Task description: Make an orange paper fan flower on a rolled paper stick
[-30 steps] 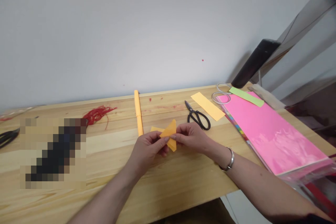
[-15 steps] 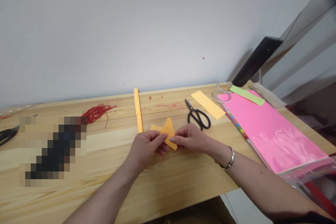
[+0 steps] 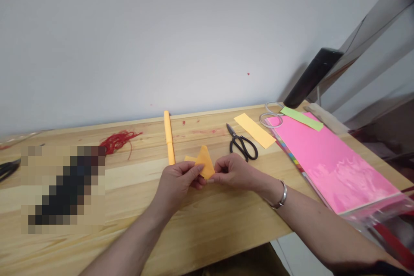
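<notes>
Left hand: my left hand (image 3: 181, 179) pinches the left edge of the small folded orange paper (image 3: 205, 164).
Right hand: my right hand (image 3: 234, 171) grips its lower right corner.
Place: between both hands, just above the wooden tabletop (image 3: 226, 224).
Progress: I judge it partly folded, with some creases made and the shape unfinished.
Look: thin and layered, with its peak pointing away from me.
Nearby: black scissors (image 3: 242, 144) lie beyond my right hand.

Soft, even light makes the scene bright; the tabletop (image 3: 226, 224) shows only faint shadows. A dark cylinder (image 3: 312, 78) casts a blurred shadow leftward on the wall (image 3: 161, 30). Pale glare streaks the pink sleeve (image 3: 333, 168). The orange paper (image 3: 204, 164) is sharp; a pixelated block (image 3: 64, 187) masks the left, and straight lines bow near the edges.
</notes>
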`<action>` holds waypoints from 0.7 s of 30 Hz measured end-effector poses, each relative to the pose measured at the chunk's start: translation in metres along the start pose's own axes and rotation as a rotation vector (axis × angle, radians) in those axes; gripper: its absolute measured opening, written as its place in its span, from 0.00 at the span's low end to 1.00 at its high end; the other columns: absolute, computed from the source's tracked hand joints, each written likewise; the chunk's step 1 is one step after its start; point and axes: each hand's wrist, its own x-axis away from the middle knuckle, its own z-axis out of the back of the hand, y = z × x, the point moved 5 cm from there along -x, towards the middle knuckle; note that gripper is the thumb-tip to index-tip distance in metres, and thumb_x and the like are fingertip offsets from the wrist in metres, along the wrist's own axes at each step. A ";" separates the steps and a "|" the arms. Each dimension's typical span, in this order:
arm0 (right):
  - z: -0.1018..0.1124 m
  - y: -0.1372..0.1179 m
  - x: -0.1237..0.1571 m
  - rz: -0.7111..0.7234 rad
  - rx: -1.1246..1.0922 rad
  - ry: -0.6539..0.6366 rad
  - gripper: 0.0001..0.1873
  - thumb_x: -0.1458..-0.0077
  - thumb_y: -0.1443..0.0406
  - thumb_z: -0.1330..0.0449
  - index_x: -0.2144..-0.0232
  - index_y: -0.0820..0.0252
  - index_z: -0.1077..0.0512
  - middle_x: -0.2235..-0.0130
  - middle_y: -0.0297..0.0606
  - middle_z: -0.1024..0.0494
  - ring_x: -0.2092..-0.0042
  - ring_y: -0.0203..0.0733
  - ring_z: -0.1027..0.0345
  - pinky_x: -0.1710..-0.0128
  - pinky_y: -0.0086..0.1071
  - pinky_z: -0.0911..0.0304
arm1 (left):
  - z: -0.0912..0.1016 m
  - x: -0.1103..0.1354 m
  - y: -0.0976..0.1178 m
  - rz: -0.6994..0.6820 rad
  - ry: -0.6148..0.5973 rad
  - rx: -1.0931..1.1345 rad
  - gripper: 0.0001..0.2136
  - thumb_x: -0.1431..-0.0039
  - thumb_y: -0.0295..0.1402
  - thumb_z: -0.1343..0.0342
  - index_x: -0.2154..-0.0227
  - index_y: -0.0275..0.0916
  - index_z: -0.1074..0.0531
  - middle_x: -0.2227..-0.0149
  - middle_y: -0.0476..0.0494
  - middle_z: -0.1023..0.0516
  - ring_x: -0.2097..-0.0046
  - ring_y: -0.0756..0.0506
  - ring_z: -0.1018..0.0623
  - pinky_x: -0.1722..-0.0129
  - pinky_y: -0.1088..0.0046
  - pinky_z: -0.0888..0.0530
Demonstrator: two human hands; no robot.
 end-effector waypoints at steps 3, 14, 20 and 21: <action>0.003 -0.001 0.000 -0.009 -0.029 0.034 0.18 0.57 0.56 0.37 0.84 0.64 0.33 0.83 0.28 0.39 0.79 0.28 0.50 0.81 0.23 0.54 | 0.002 0.000 0.003 -0.020 0.014 -0.037 0.09 0.54 0.37 0.40 0.80 0.36 0.24 0.84 0.48 0.24 0.81 0.51 0.27 0.78 0.77 0.29; 0.010 -0.006 0.001 0.057 -0.031 0.287 0.16 0.53 0.59 0.40 0.85 0.63 0.35 0.82 0.29 0.39 0.78 0.29 0.48 0.80 0.25 0.52 | -0.017 0.007 -0.006 0.000 -0.198 -0.101 0.11 0.50 0.38 0.42 0.82 0.37 0.26 0.83 0.48 0.24 0.81 0.52 0.29 0.80 0.79 0.32; 0.043 -0.012 0.007 0.077 0.392 0.552 0.14 0.44 0.60 0.48 0.76 0.61 0.32 0.78 0.34 0.31 0.74 0.35 0.40 0.73 0.28 0.44 | -0.007 0.003 -0.005 0.002 -0.155 -0.039 0.11 0.51 0.36 0.41 0.83 0.37 0.27 0.85 0.49 0.26 0.82 0.53 0.30 0.80 0.79 0.33; 0.048 -0.012 0.008 0.058 0.575 0.586 0.12 0.43 0.61 0.48 0.74 0.61 0.32 0.74 0.36 0.29 0.71 0.37 0.38 0.71 0.30 0.44 | -0.004 0.001 -0.004 -0.003 -0.125 0.003 0.10 0.51 0.36 0.41 0.81 0.37 0.26 0.84 0.49 0.26 0.81 0.53 0.30 0.80 0.79 0.33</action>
